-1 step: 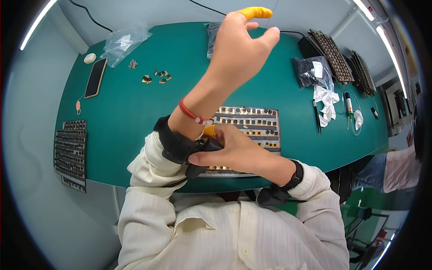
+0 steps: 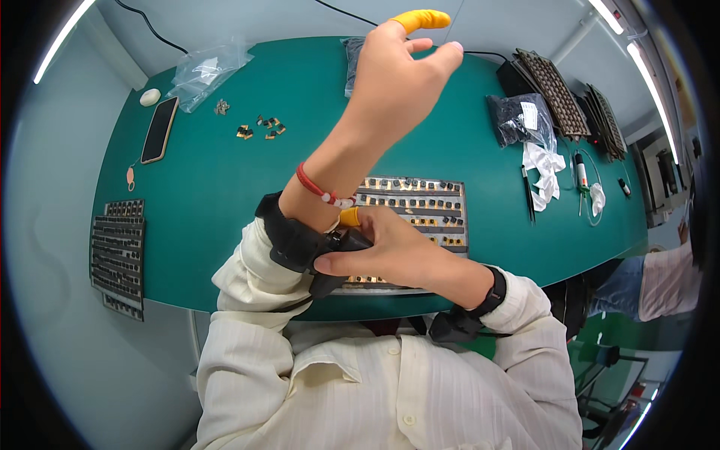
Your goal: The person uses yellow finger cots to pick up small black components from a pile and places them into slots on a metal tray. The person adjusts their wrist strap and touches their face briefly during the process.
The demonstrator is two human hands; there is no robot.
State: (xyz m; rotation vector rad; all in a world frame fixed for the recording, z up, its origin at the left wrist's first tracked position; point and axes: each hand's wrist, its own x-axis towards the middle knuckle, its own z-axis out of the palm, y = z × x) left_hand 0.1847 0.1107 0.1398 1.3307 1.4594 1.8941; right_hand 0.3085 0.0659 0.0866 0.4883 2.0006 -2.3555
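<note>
My left hand (image 2: 401, 79) is raised over the far part of the table, with a yellow finger cot (image 2: 421, 20) on its index finger. Thumb and index finger stand apart with nothing between them. A red cord bracelet (image 2: 319, 190) and a black strap (image 2: 289, 236) circle that wrist. My right hand (image 2: 382, 244) is closed on the black wrist device (image 2: 349, 244) fixed to the strap, thumb on the near side; a yellow cot shows on one finger. Beneath both arms lies a tray (image 2: 457, 210) with rows of small black and gold parts, partly hidden.
Loose small parts (image 2: 271, 127), a phone (image 2: 160, 130) and a plastic bag (image 2: 206, 73) lie at the far left. A second filled tray (image 2: 118, 259) sits at the left edge. Rightward are a dark bag (image 2: 517, 120), tweezers (image 2: 529, 195), crumpled tissue (image 2: 546, 172) and stacked trays (image 2: 555, 94).
My left hand and forearm have shifted very slightly left. My right hand keeps its hold on the wrist device.
</note>
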